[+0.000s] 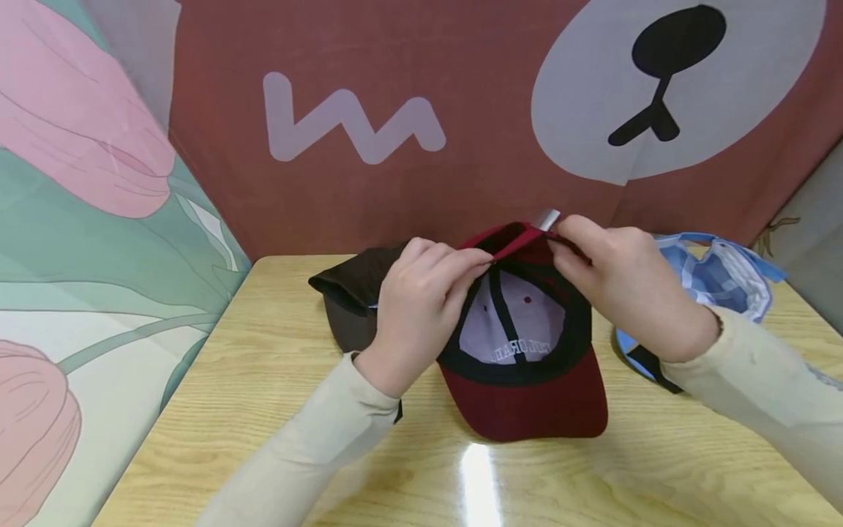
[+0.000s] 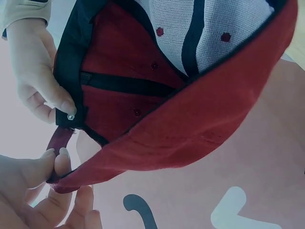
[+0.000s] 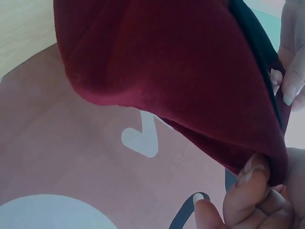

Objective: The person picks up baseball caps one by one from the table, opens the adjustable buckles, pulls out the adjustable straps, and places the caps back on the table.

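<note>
A dark red baseball cap (image 1: pixel 527 406) is raised between both hands, its brim toward me and its inside facing me. White mesh lining (image 2: pixel 209 43) and a black sweatband (image 1: pixel 454 351) show within. My left hand (image 1: pixel 424 293) pinches the cap's back strap at the left of the rear opening; the left wrist view shows thumb and fingertips on it. On the other side, my right hand (image 1: pixel 622 274) grips the rear edge between thumb and fingers, right beside a silver buckle (image 1: pixel 548 219). In the right wrist view its fingers curl under the red cloth.
A black cap (image 1: pixel 352 293) lies on the wooden table (image 1: pixel 263 410) to the left, partly behind my left hand. A light blue cap (image 1: pixel 724 274) sits at the right, behind my right forearm. A printed cloth backdrop (image 1: pixel 369 197) rises along the table's far edge.
</note>
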The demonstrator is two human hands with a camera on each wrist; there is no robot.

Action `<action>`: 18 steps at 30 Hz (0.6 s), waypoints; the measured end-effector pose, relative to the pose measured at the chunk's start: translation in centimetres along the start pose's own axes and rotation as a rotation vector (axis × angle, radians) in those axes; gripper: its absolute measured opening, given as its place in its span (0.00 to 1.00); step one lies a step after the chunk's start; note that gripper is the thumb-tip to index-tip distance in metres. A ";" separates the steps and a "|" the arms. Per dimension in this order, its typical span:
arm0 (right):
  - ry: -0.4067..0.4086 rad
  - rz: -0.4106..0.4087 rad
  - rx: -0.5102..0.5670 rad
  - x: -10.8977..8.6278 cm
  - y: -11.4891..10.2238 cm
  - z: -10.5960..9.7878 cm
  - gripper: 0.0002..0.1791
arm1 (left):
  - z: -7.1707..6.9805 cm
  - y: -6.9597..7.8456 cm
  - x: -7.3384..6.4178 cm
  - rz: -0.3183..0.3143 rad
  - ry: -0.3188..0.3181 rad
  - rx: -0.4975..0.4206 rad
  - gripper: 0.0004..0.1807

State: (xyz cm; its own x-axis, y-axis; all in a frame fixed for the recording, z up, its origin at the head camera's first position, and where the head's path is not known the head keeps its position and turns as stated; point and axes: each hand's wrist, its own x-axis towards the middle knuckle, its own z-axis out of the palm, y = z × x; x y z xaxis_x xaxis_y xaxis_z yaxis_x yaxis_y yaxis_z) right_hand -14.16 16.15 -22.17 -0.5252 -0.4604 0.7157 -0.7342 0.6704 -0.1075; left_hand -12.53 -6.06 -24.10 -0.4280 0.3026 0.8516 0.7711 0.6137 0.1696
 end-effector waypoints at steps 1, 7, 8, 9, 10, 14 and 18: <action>0.001 0.002 -0.001 0.0 0.0 0.0 0.13 | 0.0 0.0 0.0 -0.002 0.001 0.000 0.05; 0.004 0.032 0.011 -0.1 0.2 0.0 0.12 | -0.1 -0.2 -0.5 -0.035 0.006 -0.008 0.05; 0.005 0.037 0.016 -0.2 0.2 0.0 0.12 | -0.1 -0.2 -0.5 -0.039 0.009 -0.010 0.05; 0.006 0.041 0.018 -0.2 0.3 0.0 0.12 | -0.1 -0.2 -0.6 -0.042 0.011 -0.012 0.05; 0.006 0.044 0.020 -0.2 0.3 -0.1 0.12 | -0.1 -0.2 -0.6 -0.044 0.014 -0.015 0.05; 0.015 0.046 0.017 0.0 0.4 -0.1 0.11 | -0.1 -0.3 -0.8 -0.040 0.028 -0.028 0.04; 0.034 0.061 0.022 0.2 0.6 -0.1 0.11 | -0.2 -0.4 -0.9 -0.057 0.041 -0.041 0.04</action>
State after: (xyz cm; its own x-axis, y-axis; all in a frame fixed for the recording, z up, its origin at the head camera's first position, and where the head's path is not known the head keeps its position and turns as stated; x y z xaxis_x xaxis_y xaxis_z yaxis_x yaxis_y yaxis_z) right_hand -14.64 16.50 -22.01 -0.5546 -0.3993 0.7301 -0.7108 0.6836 -0.1660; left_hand -12.37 -6.71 -24.87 -0.4528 0.2376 0.8594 0.7652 0.5982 0.2377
